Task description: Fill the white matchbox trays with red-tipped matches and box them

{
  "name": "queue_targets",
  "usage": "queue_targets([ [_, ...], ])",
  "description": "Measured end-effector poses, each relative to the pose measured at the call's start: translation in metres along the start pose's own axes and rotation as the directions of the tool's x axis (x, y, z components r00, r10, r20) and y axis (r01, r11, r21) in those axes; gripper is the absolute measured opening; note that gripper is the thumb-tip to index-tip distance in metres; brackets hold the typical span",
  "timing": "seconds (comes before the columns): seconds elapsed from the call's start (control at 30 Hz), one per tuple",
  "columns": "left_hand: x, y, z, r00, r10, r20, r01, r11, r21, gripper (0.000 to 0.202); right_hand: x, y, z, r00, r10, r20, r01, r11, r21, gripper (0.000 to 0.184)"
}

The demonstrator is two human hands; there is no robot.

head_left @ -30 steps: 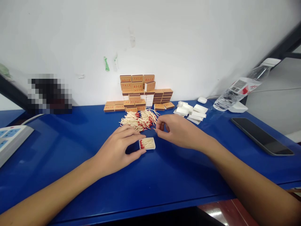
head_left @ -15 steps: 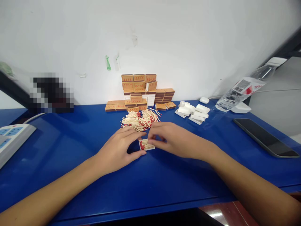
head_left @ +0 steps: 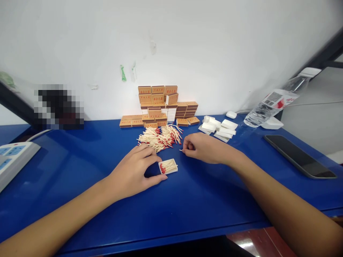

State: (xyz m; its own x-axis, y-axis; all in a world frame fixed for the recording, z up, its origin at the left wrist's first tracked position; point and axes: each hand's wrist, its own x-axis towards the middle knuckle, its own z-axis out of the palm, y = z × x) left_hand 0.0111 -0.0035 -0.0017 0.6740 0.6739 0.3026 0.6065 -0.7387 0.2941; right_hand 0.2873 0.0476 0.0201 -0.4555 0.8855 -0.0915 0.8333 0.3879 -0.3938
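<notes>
A small white tray of red-tipped matches (head_left: 168,166) lies on the blue table (head_left: 187,200). My left hand (head_left: 134,173) grips the tray's left end between thumb and fingers. My right hand (head_left: 202,148) rests to the right of the tray, fingers curled in a pinch on a single match whose tip pokes out to the left. A loose heap of matches (head_left: 160,136) lies just beyond both hands.
Orange matchboxes (head_left: 160,105) are stacked against the wall. White empty trays (head_left: 219,127) lie to their right, then a plastic water bottle (head_left: 273,103) and a black phone (head_left: 299,155). A white power strip (head_left: 12,159) sits at the far left.
My right hand went over the tray half a second ago, then drew back to the right with a match pinched. The left hand kept its hold on the tray.
</notes>
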Motion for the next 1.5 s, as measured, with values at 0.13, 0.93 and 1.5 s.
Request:
queue_targets([
  [0.13,0.001,0.002,0.000,0.999,-0.039,-0.006,0.039,0.999,-0.014,0.051,-0.004,-0.017,-0.003,0.999,-0.017,-0.045,0.025,0.981,0.193,0.009],
  [0.93,-0.001,0.007,0.004,0.997,0.081,-0.008,-0.082,0.995,-0.064,0.029,-0.015,-0.053,0.018,0.991,0.035,-0.126,-0.020,0.993,0.118,0.014],
  [1.5,0.001,-0.001,-0.012,0.999,-0.016,-0.049,0.020,0.996,0.091,0.037,-0.018,-0.043,0.009,0.998,0.008,-0.057,-0.003,0.996,0.087,0.016],
])
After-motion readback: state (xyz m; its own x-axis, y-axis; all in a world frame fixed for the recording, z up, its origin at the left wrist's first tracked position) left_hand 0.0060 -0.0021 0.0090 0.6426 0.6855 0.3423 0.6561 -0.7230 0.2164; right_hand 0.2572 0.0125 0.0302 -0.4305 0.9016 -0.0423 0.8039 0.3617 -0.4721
